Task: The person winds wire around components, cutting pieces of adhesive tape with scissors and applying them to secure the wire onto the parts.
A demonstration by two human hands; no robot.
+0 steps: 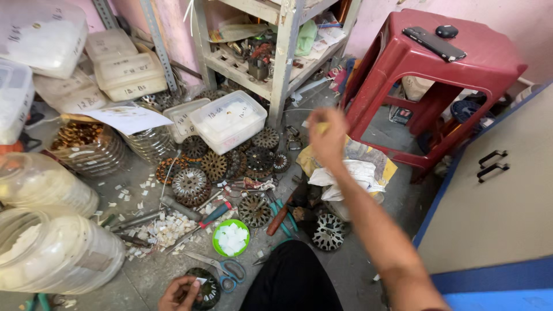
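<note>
Resting low at the frame's bottom edge, the left hand (pixel 180 294) closes its fingers on a small pale slip held against a dark round stator core (pixel 204 288), which sits on the floor just beside the person's black-clad knee (pixel 291 276). The right hand (pixel 327 135) is raised and blurred out toward the crumpled yellow and white bags (pixel 357 170); something yellowish seems pinched in it, but whether it truly grips cannot be told. Doing this well probably calls for keeping the core steady under the left fingers while the slip is seated squarely. Scissors with blue handles (pixel 222 269) and a green bowl of white pieces (pixel 231 237) lie just beside the core. Room is tight: more cores, tools and paper scraps crowd the floor ahead, plastic jars (pixel 55 253) hem the left, and the red stool (pixel 443 69) and cabinet (pixel 489 201) bound the right.
</note>
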